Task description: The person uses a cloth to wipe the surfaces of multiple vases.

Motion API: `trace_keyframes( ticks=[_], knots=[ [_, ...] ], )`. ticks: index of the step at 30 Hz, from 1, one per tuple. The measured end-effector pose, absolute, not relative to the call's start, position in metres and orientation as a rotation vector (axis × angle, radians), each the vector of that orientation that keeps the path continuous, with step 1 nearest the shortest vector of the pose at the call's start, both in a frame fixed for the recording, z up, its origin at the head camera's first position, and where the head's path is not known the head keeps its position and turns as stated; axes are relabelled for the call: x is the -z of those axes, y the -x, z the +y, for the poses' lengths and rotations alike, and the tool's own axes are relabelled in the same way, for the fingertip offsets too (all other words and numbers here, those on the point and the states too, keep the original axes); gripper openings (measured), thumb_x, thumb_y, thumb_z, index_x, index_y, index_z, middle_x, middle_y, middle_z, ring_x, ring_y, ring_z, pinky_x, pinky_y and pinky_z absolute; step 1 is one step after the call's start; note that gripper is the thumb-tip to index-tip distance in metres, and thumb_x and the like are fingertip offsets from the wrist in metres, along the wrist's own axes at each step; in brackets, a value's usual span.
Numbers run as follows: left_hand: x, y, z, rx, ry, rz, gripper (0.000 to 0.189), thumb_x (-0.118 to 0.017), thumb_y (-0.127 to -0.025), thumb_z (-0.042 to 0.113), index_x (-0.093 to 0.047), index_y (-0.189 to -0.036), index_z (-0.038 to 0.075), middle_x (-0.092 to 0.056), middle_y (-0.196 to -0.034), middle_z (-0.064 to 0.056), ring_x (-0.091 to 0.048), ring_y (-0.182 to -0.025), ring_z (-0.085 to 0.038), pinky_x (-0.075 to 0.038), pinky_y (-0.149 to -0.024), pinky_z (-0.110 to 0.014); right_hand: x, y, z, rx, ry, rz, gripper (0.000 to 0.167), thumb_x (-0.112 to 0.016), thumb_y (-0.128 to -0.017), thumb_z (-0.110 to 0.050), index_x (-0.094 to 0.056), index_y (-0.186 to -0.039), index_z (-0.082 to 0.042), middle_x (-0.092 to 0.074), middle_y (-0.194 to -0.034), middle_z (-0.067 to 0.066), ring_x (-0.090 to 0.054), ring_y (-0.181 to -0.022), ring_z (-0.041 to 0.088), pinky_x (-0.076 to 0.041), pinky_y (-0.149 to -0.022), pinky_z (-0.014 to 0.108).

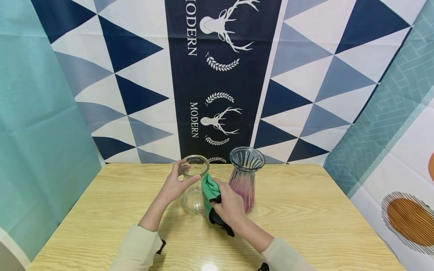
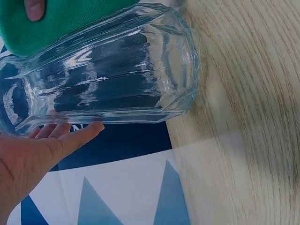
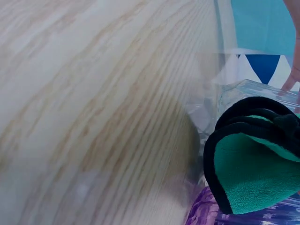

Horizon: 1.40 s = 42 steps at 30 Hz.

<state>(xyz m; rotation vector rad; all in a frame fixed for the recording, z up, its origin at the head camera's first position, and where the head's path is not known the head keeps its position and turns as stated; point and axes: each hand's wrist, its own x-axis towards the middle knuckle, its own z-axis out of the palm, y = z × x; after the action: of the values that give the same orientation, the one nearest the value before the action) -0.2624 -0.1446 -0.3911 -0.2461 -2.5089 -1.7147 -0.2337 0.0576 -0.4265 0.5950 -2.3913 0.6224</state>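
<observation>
A clear ribbed glass vase stands near the back of the wooden table, its mouth upward. My left hand grips it just below the rim from the left, thumb across the near side. My right hand holds a folded green cloth with black edging against the vase's right side. In the left wrist view, the cloth lies along the glass, a fingertip pressing on it. The cloth's black-edged folds hang loose below the right hand in the right wrist view.
A second glass vase, blue-grey above and purple-pink below, stands just right of my right hand, partly hidden by it. Behind the table hangs a patterned curtain of triangles and deer heads. Teal fabric borders the left side.
</observation>
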Motion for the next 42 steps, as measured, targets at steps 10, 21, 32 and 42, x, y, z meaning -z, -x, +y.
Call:
trace_keyframes(
  ticks=[10,21,32,42],
  knots=[
    [0.391,0.261,-0.144,1.726,0.239,-2.515,0.088,-0.068,-0.081,0.045,-0.018,-0.147,0.016,-0.042,-0.142,-0.012,-0.033,-0.137,-0.032,-0.032,-0.108,-0.056,0.429,0.235,0.052,-0.603,-0.601,-2.443,0.07,-0.081,-0.069,-0.016,-0.049,-0.13,-0.016,-0.064,-0.107,0.005,-0.066,-0.081,0.018,-0.053,-0.056,0.033],
    [0.391,0.262,-0.146,1.734,0.261,-2.516,0.088,-0.068,-0.082,0.044,-0.017,-0.148,0.017,-0.04,-0.143,-0.011,-0.032,-0.137,-0.033,-0.031,-0.107,-0.057,0.435,0.233,0.056,-0.621,-0.62,-2.534,0.069,-0.08,-0.072,-0.018,-0.047,-0.133,-0.015,-0.064,-0.11,0.007,-0.066,-0.086,0.021,-0.055,-0.062,0.036],
    [0.39,0.262,-0.147,1.738,0.266,-2.499,0.087,-0.068,-0.082,0.043,-0.018,-0.147,0.016,-0.041,-0.142,-0.011,-0.033,-0.136,-0.032,-0.029,-0.109,-0.057,0.436,0.23,0.06,-0.733,-0.594,-2.649,0.063,-0.077,-0.075,-0.022,-0.05,-0.131,-0.016,-0.064,-0.119,0.007,-0.065,-0.096,0.023,-0.055,-0.074,0.041],
    [0.393,0.263,-0.144,1.736,0.258,-2.494,0.085,-0.067,-0.083,0.043,-0.017,-0.148,0.018,-0.042,-0.141,-0.01,-0.034,-0.136,-0.032,-0.03,-0.108,-0.058,0.423,0.23,0.058,-0.933,-0.474,-2.486,0.057,-0.074,-0.08,-0.023,-0.05,-0.131,-0.018,-0.063,-0.119,0.006,-0.063,-0.102,0.022,-0.054,-0.079,0.041]
  ],
)
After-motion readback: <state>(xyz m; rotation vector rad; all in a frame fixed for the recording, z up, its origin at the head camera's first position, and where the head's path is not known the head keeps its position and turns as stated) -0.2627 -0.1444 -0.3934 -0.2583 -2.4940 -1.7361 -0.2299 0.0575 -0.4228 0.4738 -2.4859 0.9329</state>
